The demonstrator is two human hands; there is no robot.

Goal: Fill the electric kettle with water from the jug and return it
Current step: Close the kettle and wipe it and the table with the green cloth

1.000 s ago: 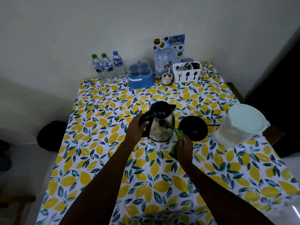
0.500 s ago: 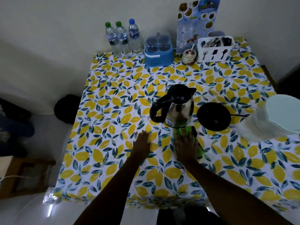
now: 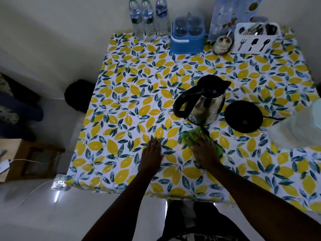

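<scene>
1. Left hand (image 3: pixel 152 154) flat on the tablecloth (image 3: pixel 121 101), fingers spread a little, palm down, holding nothing.
2. Right hand (image 3: pixel 204 150) flat as well, fingers together, pressed down on a green cloth (image 3: pixel 190 136); no pinch, only weight from above.
3. From the right hand outward: kettle (image 3: pixel 203 101) at about 12 o'clock, close, its foot just beyond the far edge of the cloth; touching or not, cannot tell.
4. From the left hand: same kettle at about 1 o'clock and farther off, though the black handle (image 3: pixel 180 103) juts toward 9 o'clock, on that hand's side.
5. Spout toward 2 o'clock; so the handle-to-spout line runs roughly 8 to 2 across the table.
6. Round black base (image 3: pixel 243 116) bare, just beside the kettle at 3 o'clock, cord trailing off to the right.
7. Jug (image 3: pixel 302 126) with pale lid farther still at 3 o'clock, cut by the frame edge, well apart from both hands.
8. Likely turning point: handle nearer the left, jug and base nearer the right; kettle not yet back on its base.
</scene>
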